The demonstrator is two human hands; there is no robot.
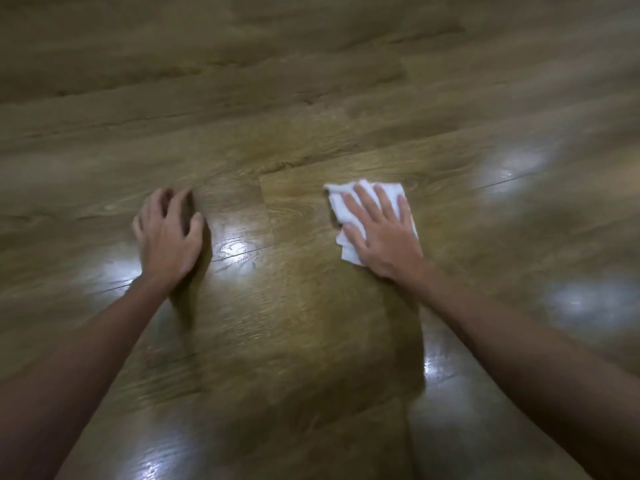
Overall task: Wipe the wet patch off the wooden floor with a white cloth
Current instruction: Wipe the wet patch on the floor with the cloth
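both bare forearms reach up from the lower corners of the frame. the left hand [169, 237] rests on the floor [311, 98] at centre left, fingers loosely curled and a little spread, holding nothing. the right hand [381, 233] lies flat at centre right, fingers straight and fanned. glossy wood planks with pale glare spots run to the top edge, blurred. the cloth [341, 211] lies under the right palm, showing past the fingertips and thumb side. i cannot pick out a wet patch.
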